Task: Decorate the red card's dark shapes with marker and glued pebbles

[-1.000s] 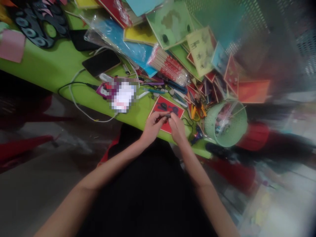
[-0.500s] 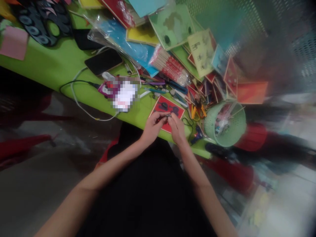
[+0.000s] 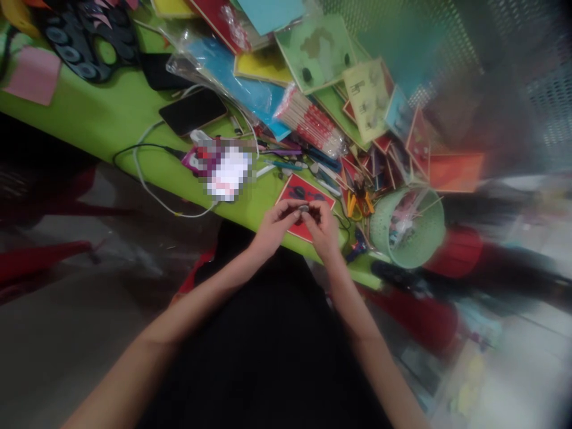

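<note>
A small dark grey piece, perhaps a pebble, is pinched between the fingertips of both hands. My left hand grips it from the left, thumb and forefinger closed. From the other side my right hand is closed on the same piece, its fingers curled. Just beneath the hands lies a red card with a light border and dark shapes on it, partly covered by the fingers. Orange-handled pliers or scissors and a dark blue tool with a black cord lie to the right of my right hand.
On the green table are a lit phone with a white cable, a dark phone, wrapped sticks and several coloured framed cards. A green basket stands at the right edge.
Both hands have stayed over the red card. The fingers have shifted around the small piece, which now shows more plainly between them. The whole view has moved slightly.
</note>
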`<state>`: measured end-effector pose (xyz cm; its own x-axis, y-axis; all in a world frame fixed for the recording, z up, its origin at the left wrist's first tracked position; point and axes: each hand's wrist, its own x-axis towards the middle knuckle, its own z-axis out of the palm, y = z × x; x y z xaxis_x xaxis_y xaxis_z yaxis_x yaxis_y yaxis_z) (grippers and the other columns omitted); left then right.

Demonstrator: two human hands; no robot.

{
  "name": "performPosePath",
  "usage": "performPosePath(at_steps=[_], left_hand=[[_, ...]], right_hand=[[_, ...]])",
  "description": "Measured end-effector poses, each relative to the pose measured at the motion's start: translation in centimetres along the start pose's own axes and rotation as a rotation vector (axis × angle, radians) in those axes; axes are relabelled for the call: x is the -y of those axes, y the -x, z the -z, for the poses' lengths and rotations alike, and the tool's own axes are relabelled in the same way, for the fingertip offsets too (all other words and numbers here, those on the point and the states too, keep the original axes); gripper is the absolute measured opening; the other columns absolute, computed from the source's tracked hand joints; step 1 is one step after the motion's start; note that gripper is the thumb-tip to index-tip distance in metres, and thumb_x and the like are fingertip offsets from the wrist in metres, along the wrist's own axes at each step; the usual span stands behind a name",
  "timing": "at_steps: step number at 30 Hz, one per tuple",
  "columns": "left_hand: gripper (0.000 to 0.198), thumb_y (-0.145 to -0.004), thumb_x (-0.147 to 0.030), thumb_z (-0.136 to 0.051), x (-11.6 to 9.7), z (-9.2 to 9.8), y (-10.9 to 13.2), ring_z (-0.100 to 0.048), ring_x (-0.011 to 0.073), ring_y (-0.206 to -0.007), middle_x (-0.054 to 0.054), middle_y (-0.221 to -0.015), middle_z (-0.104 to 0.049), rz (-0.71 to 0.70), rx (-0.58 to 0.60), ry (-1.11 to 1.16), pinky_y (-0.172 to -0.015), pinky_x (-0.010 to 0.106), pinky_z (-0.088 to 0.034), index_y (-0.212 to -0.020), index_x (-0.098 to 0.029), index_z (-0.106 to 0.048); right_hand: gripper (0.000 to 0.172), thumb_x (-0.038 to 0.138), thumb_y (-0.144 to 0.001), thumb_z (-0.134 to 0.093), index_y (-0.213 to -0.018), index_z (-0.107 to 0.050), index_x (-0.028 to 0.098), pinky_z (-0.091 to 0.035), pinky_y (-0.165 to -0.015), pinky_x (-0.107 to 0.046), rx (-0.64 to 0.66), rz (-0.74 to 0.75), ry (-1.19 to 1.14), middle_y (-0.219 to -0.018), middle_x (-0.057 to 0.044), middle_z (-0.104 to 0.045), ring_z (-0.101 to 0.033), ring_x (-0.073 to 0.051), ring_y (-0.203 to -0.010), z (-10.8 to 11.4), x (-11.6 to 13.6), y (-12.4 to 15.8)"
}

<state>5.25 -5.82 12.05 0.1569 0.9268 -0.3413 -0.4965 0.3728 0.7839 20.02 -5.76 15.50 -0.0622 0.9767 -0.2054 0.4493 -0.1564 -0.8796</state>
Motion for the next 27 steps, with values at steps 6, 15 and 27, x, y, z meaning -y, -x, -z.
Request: performPosePath(at_steps=[6, 15, 27], left_hand=[[0.022, -0.087, -0.034, -0.081, -0.3, 0.4, -0.3, -0.068, 0.0133, -0.083, 0.002, -0.094, -0.074, -0.021, 0.075, -0.024, -0.08, 0.028, -0.058, -0.102, -0.022, -0.072], [0.024, -0.093, -0.042, -0.074, -0.9, 0.5, -0.3, -0.064, 0.0114, -0.071, 0.0, -0.085, -0.069, 0.045, 0.158, -0.068, -0.064, 0.025, -0.054, -0.106, -0.022, -0.068], [0.02, -0.098, -0.041, -0.067, -1.0, -1.1, 0.7, -0.044, 0.0086, -0.052, -0.005, -0.066, -0.049, 0.042, 0.117, -0.003, -0.046, 0.023, -0.037, -0.094, -0.024, -0.057]], right_hand=[[0.043, 0.064, -0.101, -0.055, -0.087, -0.062, 0.024, -0.045, -0.071, -0.032, 0.115, -0.035, -0.002, -0.078, 0.001, -0.063, -0.058, -0.017, -0.074, 1.2, 0.7, -0.5], [0.056, 0.072, -0.103, -0.042, -0.074, -0.05, 0.025, -0.04, -0.068, -0.032, 0.13, -0.035, 0.051, -0.069, 0.002, -0.055, -0.051, -0.016, -0.068, 0.9, 0.7, -0.3], [0.051, 0.066, -0.106, -0.04, -0.076, -0.044, 0.026, -0.038, -0.068, -0.032, 0.02, 0.01, 0.073, -0.072, 0.003, -0.05, -0.047, -0.016, -0.067, -0.3, 0.0, 0.6]])
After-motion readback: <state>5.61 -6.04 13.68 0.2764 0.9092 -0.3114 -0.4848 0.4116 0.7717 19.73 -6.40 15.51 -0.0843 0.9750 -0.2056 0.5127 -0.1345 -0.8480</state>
